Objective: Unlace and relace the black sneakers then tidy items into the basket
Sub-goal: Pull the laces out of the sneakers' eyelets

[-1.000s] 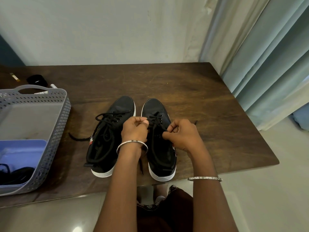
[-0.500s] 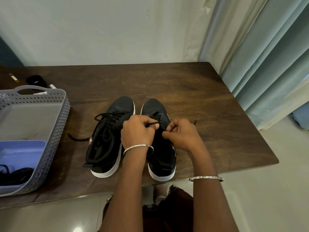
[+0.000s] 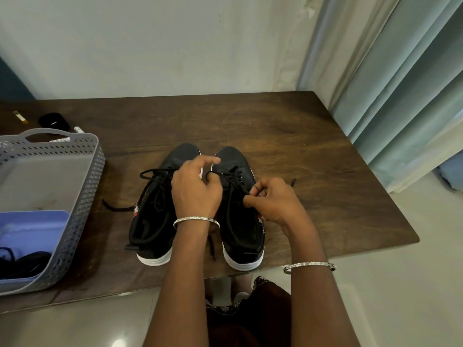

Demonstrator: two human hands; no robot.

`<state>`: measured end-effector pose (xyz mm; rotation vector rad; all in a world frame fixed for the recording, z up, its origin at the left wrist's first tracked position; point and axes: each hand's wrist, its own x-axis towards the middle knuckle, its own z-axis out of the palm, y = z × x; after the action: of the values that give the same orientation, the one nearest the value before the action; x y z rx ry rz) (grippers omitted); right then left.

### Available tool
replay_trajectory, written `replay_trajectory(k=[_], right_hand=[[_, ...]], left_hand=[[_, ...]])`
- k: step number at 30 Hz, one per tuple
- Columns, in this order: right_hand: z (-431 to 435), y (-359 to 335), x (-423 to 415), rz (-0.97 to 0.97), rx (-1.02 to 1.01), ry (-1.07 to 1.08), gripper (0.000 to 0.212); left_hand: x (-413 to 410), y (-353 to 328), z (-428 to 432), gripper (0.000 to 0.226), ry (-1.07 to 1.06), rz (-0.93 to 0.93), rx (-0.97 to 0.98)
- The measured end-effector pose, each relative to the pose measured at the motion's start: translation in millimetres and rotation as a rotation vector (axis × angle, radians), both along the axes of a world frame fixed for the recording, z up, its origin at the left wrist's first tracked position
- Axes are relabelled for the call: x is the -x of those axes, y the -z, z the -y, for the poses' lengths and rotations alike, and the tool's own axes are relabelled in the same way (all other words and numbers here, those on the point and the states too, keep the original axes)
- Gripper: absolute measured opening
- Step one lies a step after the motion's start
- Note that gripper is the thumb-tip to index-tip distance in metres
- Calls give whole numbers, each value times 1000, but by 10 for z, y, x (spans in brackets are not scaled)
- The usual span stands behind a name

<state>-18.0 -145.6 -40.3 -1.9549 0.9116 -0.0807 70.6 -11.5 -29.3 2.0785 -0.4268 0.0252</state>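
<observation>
The lace (image 3: 231, 179) of the right sneaker (image 3: 240, 221) is being worked at the middle of the table's (image 3: 313, 171) near edge. Both black sneakers are standing there side by side, toes toward the far edge. The left sneaker (image 3: 152, 221) is lying loosened, one lace end trailing toward the basket (image 3: 85, 196) at the left edge. A loop of lace is being hooked by the curled fingers of the left hand (image 3: 195, 189), its index finger stretched out, while a strand over the eyelets is being pinched between thumb and forefinger of the right hand (image 3: 273, 204). Whether the lace is being drawn out or threaded back cannot be told. Either way, it is best pulled in short, even lengths, with the shoe being steadied against sliding and slack being passed between the hands so that no crossing is twisted. No brand is being shown legibly: a red-and-white patch (image 3: 135, 212) on the left sneaker's side and the print on a white pen (image 3: 79, 129) beyond the basket are too small to be read.
</observation>
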Motion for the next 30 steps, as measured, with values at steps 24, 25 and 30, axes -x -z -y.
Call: replay_trajectory(k=[24, 25, 30], right_hand=[[-4, 9, -13, 9, -25, -9, 15], [-6, 4, -13, 9, -21, -8, 14], [1, -12, -7, 0, -2, -18, 12]], left_hand=[[-42, 88, -22, 17, -107, -58, 55], [-33, 65, -23, 19, -5, 28, 1], [40, 53, 21, 13, 256, 15, -263]])
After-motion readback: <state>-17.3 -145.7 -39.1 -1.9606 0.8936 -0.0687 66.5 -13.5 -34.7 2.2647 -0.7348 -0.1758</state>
